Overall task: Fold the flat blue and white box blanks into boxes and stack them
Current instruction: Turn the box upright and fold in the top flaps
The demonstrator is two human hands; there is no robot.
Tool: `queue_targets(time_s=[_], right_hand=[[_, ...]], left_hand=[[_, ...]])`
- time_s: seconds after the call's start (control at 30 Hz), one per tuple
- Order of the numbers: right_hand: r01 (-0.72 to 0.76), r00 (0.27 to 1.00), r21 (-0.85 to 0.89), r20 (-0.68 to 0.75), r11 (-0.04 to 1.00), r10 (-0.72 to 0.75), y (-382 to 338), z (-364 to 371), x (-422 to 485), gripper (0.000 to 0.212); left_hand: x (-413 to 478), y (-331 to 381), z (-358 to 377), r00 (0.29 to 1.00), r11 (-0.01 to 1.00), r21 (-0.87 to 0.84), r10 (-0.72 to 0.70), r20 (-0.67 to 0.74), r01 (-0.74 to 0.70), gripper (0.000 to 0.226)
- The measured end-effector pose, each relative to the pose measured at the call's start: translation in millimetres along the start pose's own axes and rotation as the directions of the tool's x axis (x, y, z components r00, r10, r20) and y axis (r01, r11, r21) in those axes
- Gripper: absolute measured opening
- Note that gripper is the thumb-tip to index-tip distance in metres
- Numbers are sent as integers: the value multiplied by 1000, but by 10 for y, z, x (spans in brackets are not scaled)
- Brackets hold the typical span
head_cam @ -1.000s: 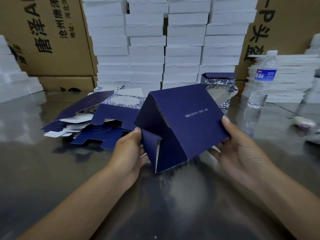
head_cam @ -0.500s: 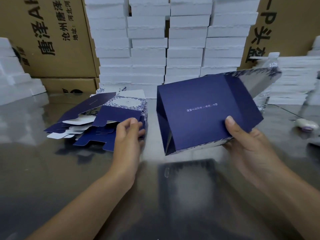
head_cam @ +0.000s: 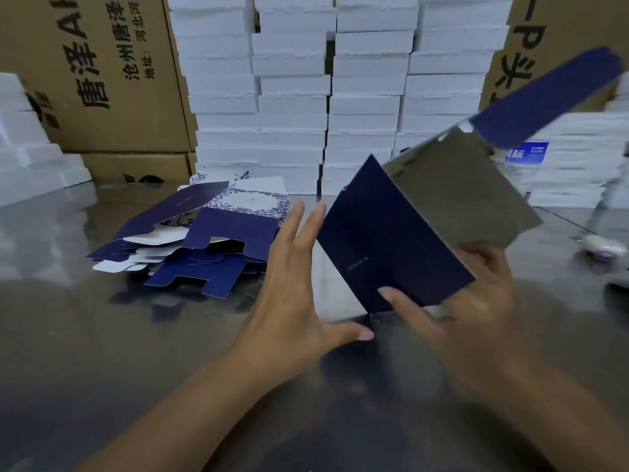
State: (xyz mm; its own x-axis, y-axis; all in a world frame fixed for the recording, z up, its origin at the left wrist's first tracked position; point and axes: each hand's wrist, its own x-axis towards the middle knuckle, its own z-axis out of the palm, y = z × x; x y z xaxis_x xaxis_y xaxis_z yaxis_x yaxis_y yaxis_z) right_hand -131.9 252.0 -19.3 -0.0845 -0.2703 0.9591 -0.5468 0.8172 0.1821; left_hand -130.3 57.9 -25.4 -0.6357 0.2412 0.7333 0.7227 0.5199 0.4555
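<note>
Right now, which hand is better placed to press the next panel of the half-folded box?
Left. The left hand is open, fingers straight, beside the box's edge; the right hand is busy gripping the box's lower corner.

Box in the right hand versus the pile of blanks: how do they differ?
The box stands opened out, flap raised; the pile of blanks lies flat. The right hand grips the box, tilted; the pile of blanks rests on the table. Both are navy outside, pale inside.
</note>
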Motion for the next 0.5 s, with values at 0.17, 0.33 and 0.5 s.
queue_targets(time_s=[0.17,0.33,0.5], right_hand=[[70,996,85,43,994,-73,-169,-15,76,42],[53,960,254,254,966,-120,-344,-96,102,42],[-33,934,387,339,921,-109,-354,-164,159,17]], left_hand=[[-7,-10,8,998,998,-49,-30,51,33,132],[14,25,-8,999,999,-44,-18,35,19,119],[39,-31,-86,999,998,-28,51,20,-50,115]])
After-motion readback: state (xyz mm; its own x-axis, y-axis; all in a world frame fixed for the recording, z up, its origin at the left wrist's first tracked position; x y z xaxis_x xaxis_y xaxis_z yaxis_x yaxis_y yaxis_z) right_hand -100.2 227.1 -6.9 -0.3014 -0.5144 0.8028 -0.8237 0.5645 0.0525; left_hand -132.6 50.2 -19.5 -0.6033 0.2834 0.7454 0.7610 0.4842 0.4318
